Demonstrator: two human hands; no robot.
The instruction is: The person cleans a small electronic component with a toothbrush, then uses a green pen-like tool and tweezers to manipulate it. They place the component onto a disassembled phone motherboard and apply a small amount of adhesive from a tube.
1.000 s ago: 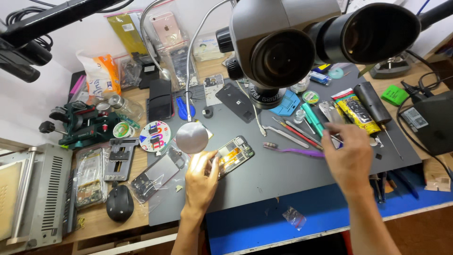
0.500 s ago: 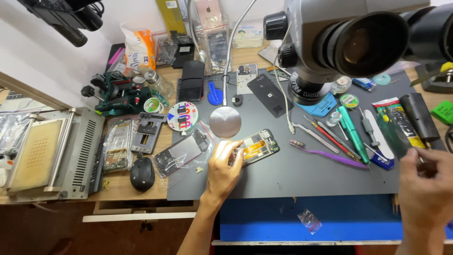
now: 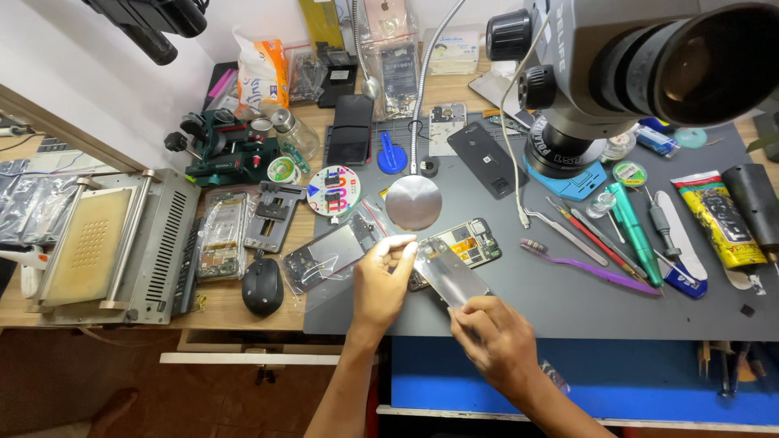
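Both hands hold a thin, shiny phone panel (image 3: 450, 276) just above the grey mat (image 3: 568, 300): the left hand (image 3: 381, 284) pinches its upper end, the right hand (image 3: 491, 337) grips its lower corner. It looks light, stiff, slick and breakable, best held by its edges. An opened phone (image 3: 471, 241) lies just beyond the fingertips.

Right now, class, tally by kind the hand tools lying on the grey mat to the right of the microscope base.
Purple toothbrush: 1
Tweezers: 1
Red-handled tool: 1
Green screwdriver: 1
Total: 4
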